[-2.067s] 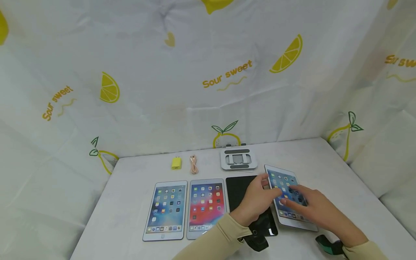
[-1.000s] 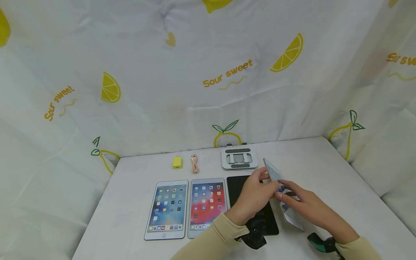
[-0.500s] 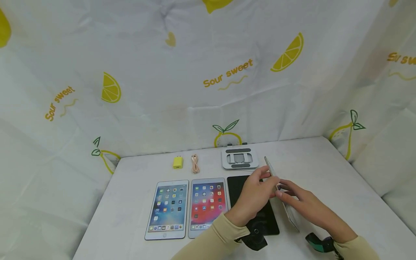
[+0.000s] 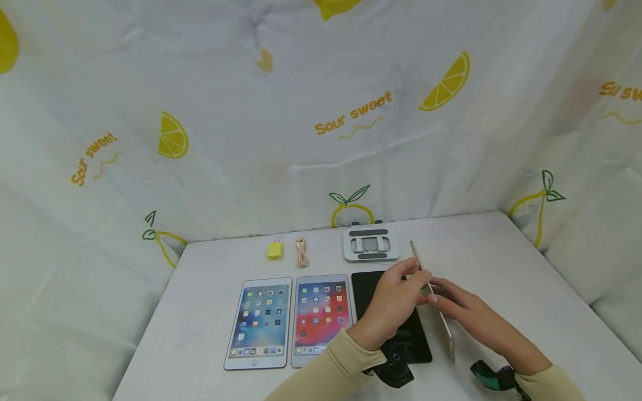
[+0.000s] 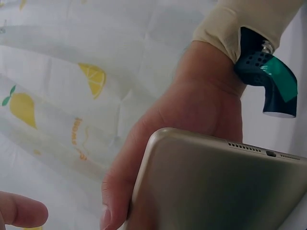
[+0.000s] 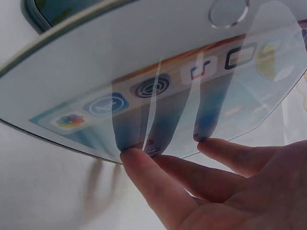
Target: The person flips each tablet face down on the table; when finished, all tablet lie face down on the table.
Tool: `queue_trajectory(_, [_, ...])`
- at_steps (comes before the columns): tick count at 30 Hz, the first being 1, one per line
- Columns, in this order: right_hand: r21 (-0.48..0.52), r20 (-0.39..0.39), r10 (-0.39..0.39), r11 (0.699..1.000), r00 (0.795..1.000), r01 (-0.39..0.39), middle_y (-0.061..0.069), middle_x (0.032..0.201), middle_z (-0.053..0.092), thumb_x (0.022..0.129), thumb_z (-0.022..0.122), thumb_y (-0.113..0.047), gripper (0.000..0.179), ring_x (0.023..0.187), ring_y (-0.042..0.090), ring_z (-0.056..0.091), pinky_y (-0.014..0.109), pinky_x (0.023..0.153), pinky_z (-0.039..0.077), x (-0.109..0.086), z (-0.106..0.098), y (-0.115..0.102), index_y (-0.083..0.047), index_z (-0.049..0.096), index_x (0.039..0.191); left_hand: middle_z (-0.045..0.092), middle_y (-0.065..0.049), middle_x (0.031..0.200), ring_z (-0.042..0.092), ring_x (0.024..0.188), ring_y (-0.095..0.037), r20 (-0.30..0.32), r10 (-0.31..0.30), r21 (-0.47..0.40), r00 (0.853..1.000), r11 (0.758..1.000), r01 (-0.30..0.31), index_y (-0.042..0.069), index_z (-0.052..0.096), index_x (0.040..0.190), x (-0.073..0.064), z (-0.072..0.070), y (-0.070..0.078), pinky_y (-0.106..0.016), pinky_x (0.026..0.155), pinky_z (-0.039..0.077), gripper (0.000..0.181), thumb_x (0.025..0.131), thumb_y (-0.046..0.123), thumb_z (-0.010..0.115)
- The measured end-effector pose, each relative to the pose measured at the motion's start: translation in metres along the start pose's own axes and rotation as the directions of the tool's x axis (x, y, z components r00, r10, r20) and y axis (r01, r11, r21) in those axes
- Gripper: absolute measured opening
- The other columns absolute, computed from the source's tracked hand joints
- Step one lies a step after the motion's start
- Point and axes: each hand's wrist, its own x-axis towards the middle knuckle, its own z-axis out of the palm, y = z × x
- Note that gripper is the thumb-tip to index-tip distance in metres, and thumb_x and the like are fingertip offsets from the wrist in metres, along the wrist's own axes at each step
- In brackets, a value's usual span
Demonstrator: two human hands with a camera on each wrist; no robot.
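Note:
A white-fronted tablet (image 4: 445, 328) stands nearly edge-on to the head view. My left hand (image 4: 393, 301) holds it by its left side, between thumb and fingers. My right hand (image 4: 476, 314) is at its screen side, fingertips touching near the edge. In the right wrist view the screen (image 6: 153, 91) shows app icons, the home button and reflections of the right fingers (image 6: 163, 191). The left wrist view shows the tablet's gold-toned back (image 5: 216, 187), with the right hand partly hidden behind it. One left fingertip (image 5: 24, 210) shows at lower left. Under my left wrist lies a black tablet (image 4: 368, 287).
Two white tablets with lit-looking screens, one blue (image 4: 258, 323) and one red-blue (image 4: 321, 317), lie side by side to the left. Behind them are a yellow charger plug (image 4: 275, 250), a coiled pink cable (image 4: 302, 253) and a grey folding stand (image 4: 371, 244). A lemon-print cloth (image 4: 251, 167) hangs behind.
The held tablet has turned from lying tilted with its screen up to standing edge-on. Both hands stay on it, and the right hand has shifted slightly left.

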Motion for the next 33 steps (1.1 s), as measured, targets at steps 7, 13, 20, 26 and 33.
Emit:
queue_trajectory(7, [-0.009,-0.032,-0.03,1.0,0.999,0.03,0.036,0.168,0.036,0.114,0.048,-0.045,0.072,0.145,0.057,0.051,0.064,0.105,0.058,-0.003,-0.002,0.0,0.0,0.031,0.167,0.065,0.004,0.142,0.071,0.114,-0.007,0.003,0.002,-0.018,1.0,1.0,-0.002,0.013,0.059,0.154,0.001,0.002,-0.002,-0.034,0.095,0.066,0.053,0.107,0.036,0.064])
queue_trajectory(13, [-0.069,-0.134,-0.124,0.991,0.983,0.116,0.028,0.16,0.052,0.111,0.06,-0.038,0.063,0.136,0.05,0.061,0.057,0.097,0.063,-0.009,-0.008,-0.005,-0.006,0.043,0.163,0.066,0.002,0.138,0.068,0.113,-0.016,0.037,0.012,-0.061,0.999,0.998,-0.01,0.012,0.062,0.149,0.005,0.002,-0.009,-0.043,0.1,0.065,0.048,0.112,0.041,0.054])
queue_trajectory(20, [-0.084,-0.187,-0.165,0.985,0.968,0.152,0.025,0.16,0.054,0.11,0.065,-0.032,0.061,0.13,0.042,0.066,0.038,0.087,0.067,-0.017,-0.016,-0.008,-0.009,0.046,0.162,0.066,-0.004,0.137,0.07,0.114,-0.023,0.035,-0.054,-0.079,0.998,0.995,0.057,0.012,0.065,0.142,0.011,0.009,-0.018,-0.05,0.1,0.064,0.048,0.112,0.046,0.048])
queue_trajectory(26, [-0.121,-0.223,-0.191,0.978,0.956,0.167,0.021,0.157,0.059,0.108,0.068,-0.031,0.057,0.122,0.024,0.071,0.033,0.089,0.065,-0.024,-0.023,-0.009,-0.012,0.051,0.16,0.064,-0.007,0.137,0.068,0.113,-0.027,0.052,-0.101,-0.039,0.994,0.994,0.103,0.01,0.065,0.142,0.014,0.014,-0.031,-0.055,0.098,0.063,0.052,0.112,0.047,0.045])
queue_trajectory(33, [-0.181,-0.258,-0.182,0.974,0.949,0.138,0.02,0.152,0.064,0.108,0.069,-0.031,0.055,0.108,-0.017,0.058,0.015,0.086,0.056,-0.034,-0.036,-0.003,-0.01,0.056,0.157,0.056,-0.009,0.159,0.062,0.135,-0.038,0.116,-0.151,-0.01,0.982,0.988,0.153,0.013,0.059,0.152,0.017,0.021,-0.042,-0.06,0.109,0.057,0.057,0.112,0.052,0.046])
